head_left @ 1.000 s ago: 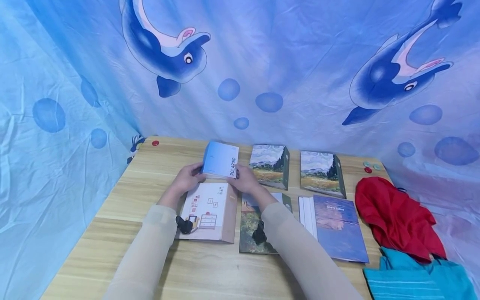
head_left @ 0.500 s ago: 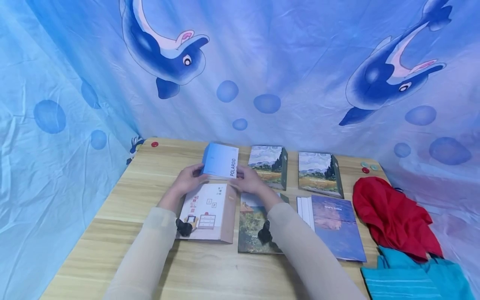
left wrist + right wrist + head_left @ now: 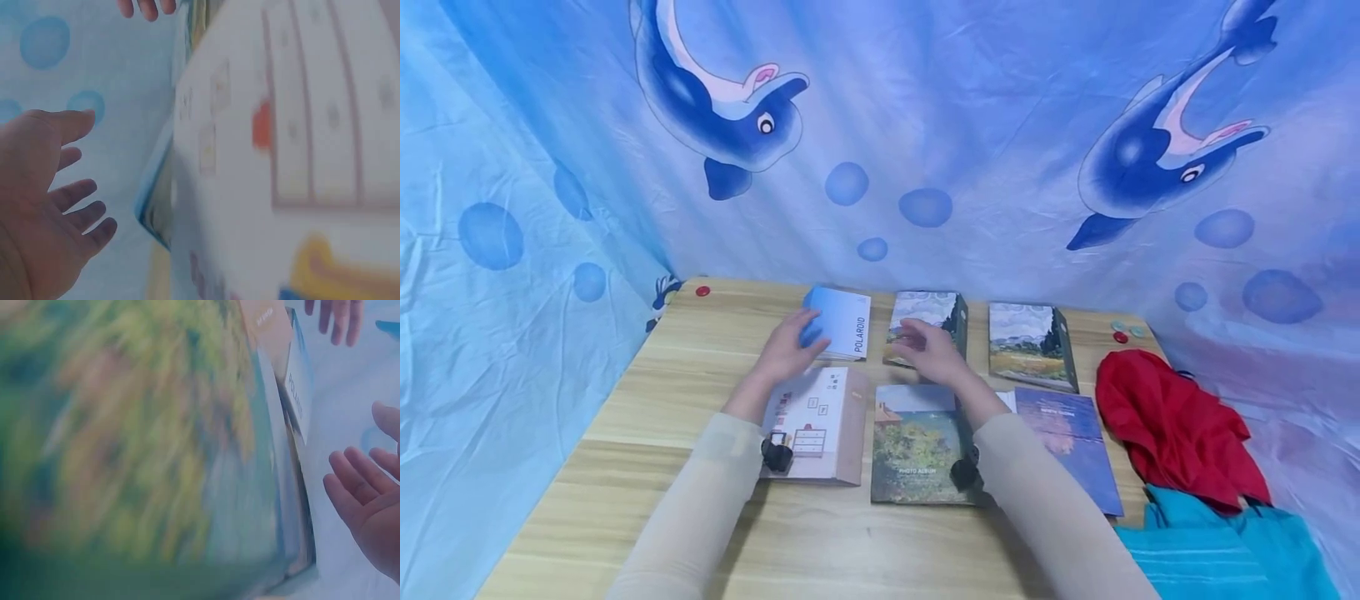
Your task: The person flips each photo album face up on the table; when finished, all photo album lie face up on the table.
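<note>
Head view: a wooden table (image 3: 595, 492) is laid with two rows of albums (image 3: 917, 446).
Behind a white illustrated album (image 3: 827, 425), the blue POLAROID album (image 3: 838, 323) is set, with the left hand (image 3: 784, 348) held spread at its edge; a landscape album (image 3: 928, 306) is partly covered by the right hand (image 3: 931, 352), loosely parted.

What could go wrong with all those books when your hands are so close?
A few little things, maybe. The left hand is right by the blue POLAROID book, so it might nudge it crooked. The right hand covers part of the middle painted book in the back row, and could bump that one. The right sleeve passes over the purple book; if they touch, which I can't tell, it might drag it.
</note>
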Demonstrator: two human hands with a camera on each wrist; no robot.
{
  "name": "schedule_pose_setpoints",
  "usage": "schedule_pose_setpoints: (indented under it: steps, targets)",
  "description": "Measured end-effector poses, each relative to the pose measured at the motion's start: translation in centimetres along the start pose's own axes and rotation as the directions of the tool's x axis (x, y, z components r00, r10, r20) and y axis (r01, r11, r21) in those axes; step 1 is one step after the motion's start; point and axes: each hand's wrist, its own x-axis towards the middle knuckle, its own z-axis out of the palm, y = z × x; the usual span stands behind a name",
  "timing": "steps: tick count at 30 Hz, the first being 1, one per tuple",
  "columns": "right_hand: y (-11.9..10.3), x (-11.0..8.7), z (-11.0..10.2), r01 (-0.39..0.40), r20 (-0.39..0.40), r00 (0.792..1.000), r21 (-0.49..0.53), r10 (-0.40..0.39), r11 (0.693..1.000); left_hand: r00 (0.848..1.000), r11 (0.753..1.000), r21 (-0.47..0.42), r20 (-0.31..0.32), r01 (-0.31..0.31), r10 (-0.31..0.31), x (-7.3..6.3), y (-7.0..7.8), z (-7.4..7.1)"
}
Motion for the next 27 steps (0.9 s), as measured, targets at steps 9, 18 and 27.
schedule_pose_setpoints:
  steps: [9,18,27]
  targets:
    - [1.9,-2.0,-2.1,0.02,-0.105,0.994,0.033,-0.016,0.999,0.994,0.994,0.025,0.017,-0.108,0.108,-0.1,3.1,2.0]
    - [4.0,-3.8,-4.3,0.004,-0.241,0.971,0.025,0.002,1.0,0.979,0.98,0.049,0.087,-0.191,0.186,-0.1,5.1,5.1]
    - [6.1,-5.0,-5.1,-0.012,-0.296,0.955,0.052,0.027,0.999,0.97,0.979,0.066,0.161,-0.193,0.18,0.8,6.5,8.3]
